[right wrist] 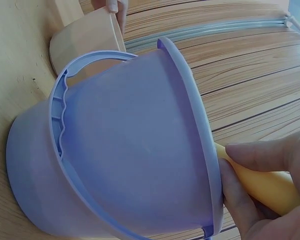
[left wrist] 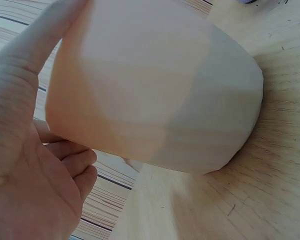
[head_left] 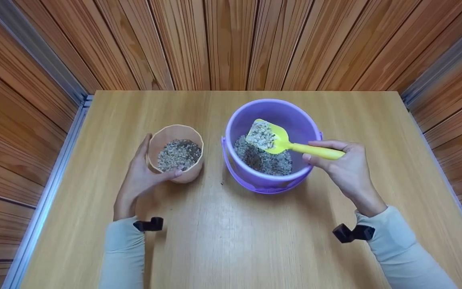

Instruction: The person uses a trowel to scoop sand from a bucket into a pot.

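Observation:
My right hand [head_left: 345, 166] grips the handle of a yellow toy shovel [head_left: 315, 150]. Its blade, heaped with grey-white gravel [head_left: 262, 135], is over the mouth of a purple bucket [head_left: 273, 105]. More gravel, with a darker hollow in it, covers the bucket's bottom. To the left, my left hand [head_left: 140, 176] holds a peach faceted pot [head_left: 189, 174], thumb over the near rim and fingers along its left side. Gravel with a dark patch partly fills that pot. In the left wrist view the pot's wall [left wrist: 140, 90] hides some of the fingers.
Everything stands on a light wooden table [head_left: 231, 241]. The bucket's purple handle [right wrist: 57, 120] hangs down on its near side. Small dark specks lie on the table between pot and bucket. Wood-panelled walls [head_left: 231, 44] with metal edge strips enclose the back and sides.

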The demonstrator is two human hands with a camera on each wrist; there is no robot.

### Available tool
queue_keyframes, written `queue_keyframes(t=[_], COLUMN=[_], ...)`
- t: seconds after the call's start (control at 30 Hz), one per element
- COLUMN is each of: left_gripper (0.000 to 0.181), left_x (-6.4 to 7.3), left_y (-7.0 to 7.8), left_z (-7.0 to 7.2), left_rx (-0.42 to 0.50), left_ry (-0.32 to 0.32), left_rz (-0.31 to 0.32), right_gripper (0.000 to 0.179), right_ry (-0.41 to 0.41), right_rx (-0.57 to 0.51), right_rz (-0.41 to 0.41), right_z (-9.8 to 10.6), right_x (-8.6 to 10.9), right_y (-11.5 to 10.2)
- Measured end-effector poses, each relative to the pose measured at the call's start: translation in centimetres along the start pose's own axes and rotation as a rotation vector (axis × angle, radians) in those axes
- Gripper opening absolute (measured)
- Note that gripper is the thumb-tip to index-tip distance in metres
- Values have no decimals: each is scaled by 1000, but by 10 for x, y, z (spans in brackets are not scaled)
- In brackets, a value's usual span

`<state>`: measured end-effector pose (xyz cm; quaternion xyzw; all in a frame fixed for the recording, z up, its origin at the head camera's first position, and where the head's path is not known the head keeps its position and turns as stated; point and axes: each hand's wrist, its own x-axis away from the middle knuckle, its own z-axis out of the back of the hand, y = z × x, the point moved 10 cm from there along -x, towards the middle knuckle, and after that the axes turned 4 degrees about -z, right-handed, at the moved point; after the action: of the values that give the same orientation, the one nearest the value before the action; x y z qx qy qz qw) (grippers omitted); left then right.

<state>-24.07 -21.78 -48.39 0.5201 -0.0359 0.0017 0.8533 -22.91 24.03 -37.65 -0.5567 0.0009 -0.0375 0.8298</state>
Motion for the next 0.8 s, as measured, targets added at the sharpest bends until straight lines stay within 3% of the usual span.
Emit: queue_keyframes(t=[0.3, 0.47, 0.8], left_gripper=[131, 132, 130], left_x=[-1, -1, 0], left_y=[-2, -2, -5], left_z=[-2, -2, -2], left_rx=[30, 41, 60], left_ry=[10, 10, 10], left_rz=[-12, -8, 14], right_gripper=[43, 39, 30], right_ry=[4, 2, -82], right_rx=[-56, -63, -140], right_rz=[-25, 39, 187], right_z=[-7, -19, -84], right_x=[3, 7, 5], right_y=[-13, -37, -77])
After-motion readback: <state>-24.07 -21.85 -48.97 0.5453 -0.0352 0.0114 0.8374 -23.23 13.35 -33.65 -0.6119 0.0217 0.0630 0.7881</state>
